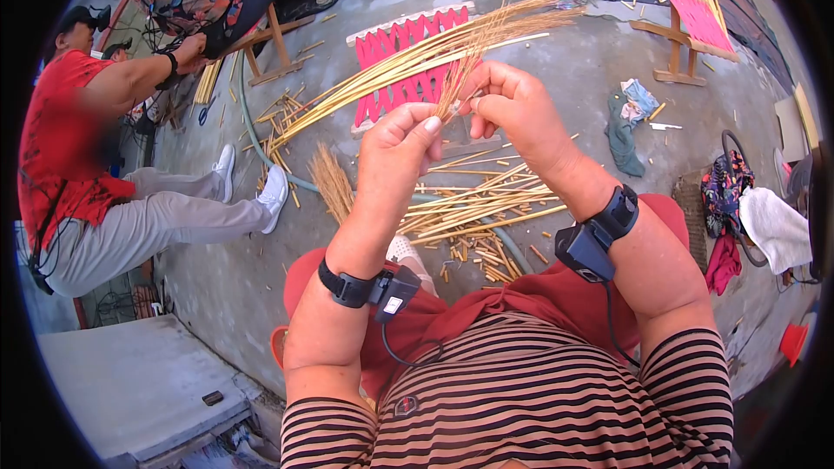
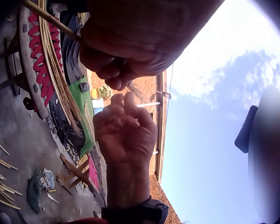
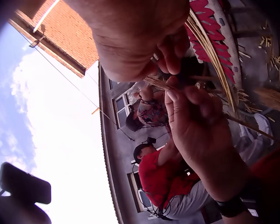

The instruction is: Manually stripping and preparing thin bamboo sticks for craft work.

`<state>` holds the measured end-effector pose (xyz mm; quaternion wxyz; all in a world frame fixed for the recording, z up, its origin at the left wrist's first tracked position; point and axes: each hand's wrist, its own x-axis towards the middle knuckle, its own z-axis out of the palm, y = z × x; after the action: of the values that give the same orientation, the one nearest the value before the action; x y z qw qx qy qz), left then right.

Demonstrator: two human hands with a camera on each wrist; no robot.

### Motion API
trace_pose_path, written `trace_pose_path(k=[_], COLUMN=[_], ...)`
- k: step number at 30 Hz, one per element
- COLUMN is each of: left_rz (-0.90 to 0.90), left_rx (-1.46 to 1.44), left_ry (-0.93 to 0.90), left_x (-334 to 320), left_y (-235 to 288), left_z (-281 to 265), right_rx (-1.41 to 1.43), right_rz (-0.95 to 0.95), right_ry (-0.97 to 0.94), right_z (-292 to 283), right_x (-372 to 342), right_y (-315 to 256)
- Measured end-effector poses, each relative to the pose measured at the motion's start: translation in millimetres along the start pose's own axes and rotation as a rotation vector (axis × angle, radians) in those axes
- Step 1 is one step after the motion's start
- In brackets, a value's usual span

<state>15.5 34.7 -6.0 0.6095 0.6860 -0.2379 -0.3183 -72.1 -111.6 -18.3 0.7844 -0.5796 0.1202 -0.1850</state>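
Note:
The left hand (image 1: 401, 146) pinches a thin stalk with a brown bristly head (image 1: 457, 82) between thumb and fingers. Close on its right, the right hand (image 1: 521, 113) has curled fingers, with thumb and forefinger pinching fine strands at the base of that head. In the left wrist view the stalk (image 2: 49, 17) runs out from the left hand (image 2: 130, 37), with the right hand (image 2: 126, 140) below. The right wrist view has the right hand (image 3: 135, 42) above the left hand (image 3: 200, 140); the fingertips partly hide the strands.
Long bristled stalks (image 1: 347, 91) lie across a pink-laced rack (image 1: 369, 56) beyond the hands. Cut stalks (image 1: 486, 204) and a bristle bundle (image 1: 330, 181) are on the ground below. A person in red (image 1: 78, 113) sits at left; cloths (image 1: 624, 143) and a wooden stand (image 1: 678, 52) are at right.

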Motion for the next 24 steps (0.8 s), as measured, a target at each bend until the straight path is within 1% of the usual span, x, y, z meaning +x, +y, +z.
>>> trace_pose_path(k=[1, 4, 8, 10, 22, 24], left_rz=[0.005, 0.015, 0.042, 0.022, 0.016, 0.012], left_rx=[0.0, 0.026, 0.054, 0.081, 0.086, 0.092], left_ry=[0.004, 0.013, 0.021, 0.017, -0.029, -0.038], left_x=[0, 0, 0, -1, -1, -1], left_y=[-1, -3, -8, -6, -5, -5], left_z=[0, 1, 1, 2, 0, -1], right_rx=[-0.001, -0.111, -0.15, -0.175, 0.006, -0.044], right_rz=[0.022, 0.012, 0.019, 0.017, 0.053, 0.033], right_ry=[0.016, -0.004, 0.011, 0.011, -0.01, 0.006], right_z=[0, 1, -2, -3, -2, -1], right_x=[0, -2, 1, 1, -1, -1], right_y=[-2, -1, 7, 8, 5, 6])
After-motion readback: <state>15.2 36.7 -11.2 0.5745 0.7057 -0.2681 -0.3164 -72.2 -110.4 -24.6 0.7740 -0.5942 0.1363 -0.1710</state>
